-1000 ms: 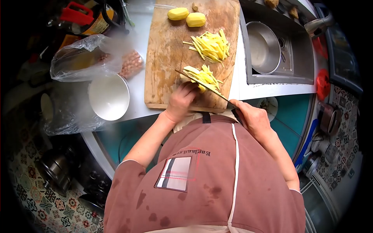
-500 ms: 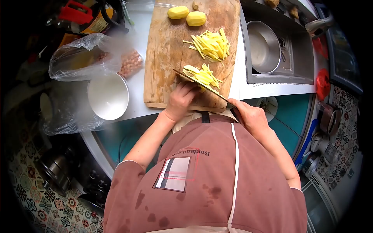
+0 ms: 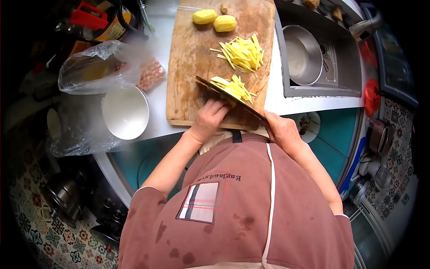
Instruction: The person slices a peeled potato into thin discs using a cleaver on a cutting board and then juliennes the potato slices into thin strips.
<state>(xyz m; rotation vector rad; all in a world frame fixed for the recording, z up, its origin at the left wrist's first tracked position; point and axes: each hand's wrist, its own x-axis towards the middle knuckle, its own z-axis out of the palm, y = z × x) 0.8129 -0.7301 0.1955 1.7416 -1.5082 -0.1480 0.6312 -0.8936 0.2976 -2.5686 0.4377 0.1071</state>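
Note:
My right hand [image 3: 283, 131] grips the handle end of a dark, wide-bladed knife [image 3: 229, 97], which slants across the lower part of the wooden cutting board [image 3: 190, 58]. Close behind the blade is my left hand [image 3: 208, 117], fingers curled down over something mostly hidden by the blade and fingers. Beyond the blade lies a small heap of yellow potato strips [image 3: 237, 88]. A larger pile of strips [image 3: 244, 53] sits farther up the board. Two whole peeled potatoes [image 3: 204, 17] rest near the far edge, beside a small brown piece [image 3: 223, 8].
Left of the board are a white bowl [image 3: 125, 113] and a plastic bag [image 3: 96, 67] beside pinkish round pieces [image 3: 151, 74]. On the right, a metal pot [image 3: 301, 56] stands in the grey sink [image 3: 333, 87]. Below the counter edge is a round container [image 3: 308, 126] with scraps.
The knife has tilted, showing more of its broad side, and its tip has shifted slightly left. My right hand has moved a little left with it. My left hand stays nearly in place.

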